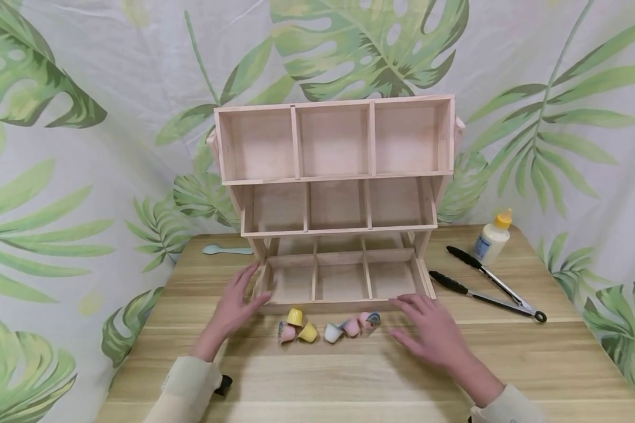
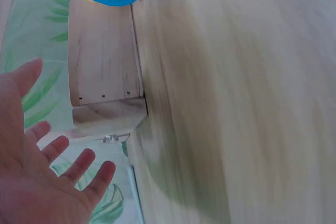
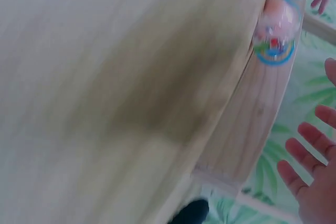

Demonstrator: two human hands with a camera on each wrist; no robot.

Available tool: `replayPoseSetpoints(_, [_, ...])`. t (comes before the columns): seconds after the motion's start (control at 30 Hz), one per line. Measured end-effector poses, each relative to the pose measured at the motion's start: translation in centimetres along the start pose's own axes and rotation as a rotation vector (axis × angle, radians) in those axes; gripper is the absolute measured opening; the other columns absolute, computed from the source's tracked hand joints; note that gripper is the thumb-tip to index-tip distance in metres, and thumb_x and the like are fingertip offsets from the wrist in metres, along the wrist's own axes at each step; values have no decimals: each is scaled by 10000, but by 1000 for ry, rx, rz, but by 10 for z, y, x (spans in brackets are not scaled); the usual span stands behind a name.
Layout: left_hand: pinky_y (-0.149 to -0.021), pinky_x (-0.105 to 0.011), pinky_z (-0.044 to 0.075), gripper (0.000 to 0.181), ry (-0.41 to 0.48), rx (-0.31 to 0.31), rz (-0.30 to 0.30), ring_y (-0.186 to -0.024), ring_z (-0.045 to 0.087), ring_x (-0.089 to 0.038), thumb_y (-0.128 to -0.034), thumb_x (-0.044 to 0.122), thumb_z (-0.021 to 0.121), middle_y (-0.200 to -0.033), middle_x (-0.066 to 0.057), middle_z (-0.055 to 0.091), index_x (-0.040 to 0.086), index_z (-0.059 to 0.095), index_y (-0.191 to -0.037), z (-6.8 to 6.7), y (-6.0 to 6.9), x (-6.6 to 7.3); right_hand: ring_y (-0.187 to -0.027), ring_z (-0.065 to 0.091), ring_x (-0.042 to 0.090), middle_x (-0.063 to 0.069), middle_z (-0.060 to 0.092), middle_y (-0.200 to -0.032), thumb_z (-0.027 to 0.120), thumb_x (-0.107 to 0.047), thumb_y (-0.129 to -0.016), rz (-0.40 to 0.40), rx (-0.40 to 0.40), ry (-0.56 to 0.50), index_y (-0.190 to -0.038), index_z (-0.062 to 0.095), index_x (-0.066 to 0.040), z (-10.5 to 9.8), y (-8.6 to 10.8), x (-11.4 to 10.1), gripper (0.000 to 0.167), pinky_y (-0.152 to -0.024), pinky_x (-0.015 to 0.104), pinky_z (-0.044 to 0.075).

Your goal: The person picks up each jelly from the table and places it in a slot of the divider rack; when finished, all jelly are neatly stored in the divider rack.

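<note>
A three-tier wooden organizer [image 1: 344, 306] with open compartments stands at the back of the table. Several small jelly cups lie in front of it: two yellow cups [image 1: 308, 333] and a pink cup [image 1: 287, 332] on the left, a white cup [image 1: 333, 333] and two pink cups [image 1: 351, 327] on the right. My left hand [image 1: 236, 306] is beside the organizer's lower left corner, fingers spread and holding nothing. My right hand [image 1: 434, 332] hovers near its lower right front, fingers relaxed and empty. Whether either hand touches the wood cannot be made out.
Black-handled metal tongs [image 1: 500, 305] lie spread on the right side of the table. Behind them stands a white bottle [image 1: 491, 241] with a yellow cap. A light blue spoon [image 1: 226, 250] lies at the back left. Leaf-patterned cloth [image 1: 84, 176] hangs behind the table.
</note>
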State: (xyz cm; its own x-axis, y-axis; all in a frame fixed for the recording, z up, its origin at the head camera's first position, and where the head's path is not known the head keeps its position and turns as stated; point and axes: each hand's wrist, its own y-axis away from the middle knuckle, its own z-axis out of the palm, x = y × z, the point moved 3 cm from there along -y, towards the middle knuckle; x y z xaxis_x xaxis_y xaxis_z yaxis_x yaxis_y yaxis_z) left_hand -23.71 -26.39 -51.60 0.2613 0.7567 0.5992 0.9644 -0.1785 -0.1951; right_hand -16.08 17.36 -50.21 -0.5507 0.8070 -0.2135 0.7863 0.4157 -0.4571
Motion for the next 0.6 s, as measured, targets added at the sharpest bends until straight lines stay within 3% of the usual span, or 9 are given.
replayPoseSetpoints(0.13, [-1089,-723,405,836,83,9,-30,-1443,390,-467,-949,457,732,-1631,-191,347,163,336,-1624,9,-7,0,-1142,630,217,-6,655,-1246,824,-444,-862,61,-62,-60,-1369,658,-175,15,-4,-11,597,-930,478,573])
replayPoseSetpoints(0.3, [-1096,-681,430,894,115,2,-51,-1440,401,-458,-917,460,774,-1613,-198,363,143,331,-1627,16,-9,-1,-1132,619,201,-16,652,-1202,816,-438,-875,95,-114,-101,-1350,676,-183,27,-10,-24,558,-906,455,576])
replayPoseSetpoints(0.6, [-1110,-598,463,863,156,-11,-104,-1424,427,-421,-911,393,804,-1581,-205,388,66,374,-1584,20,-6,-7,-1064,627,174,-42,645,-1137,818,-415,-882,128,-126,-93,-1308,700,-200,35,-17,-35,491,-809,378,585])
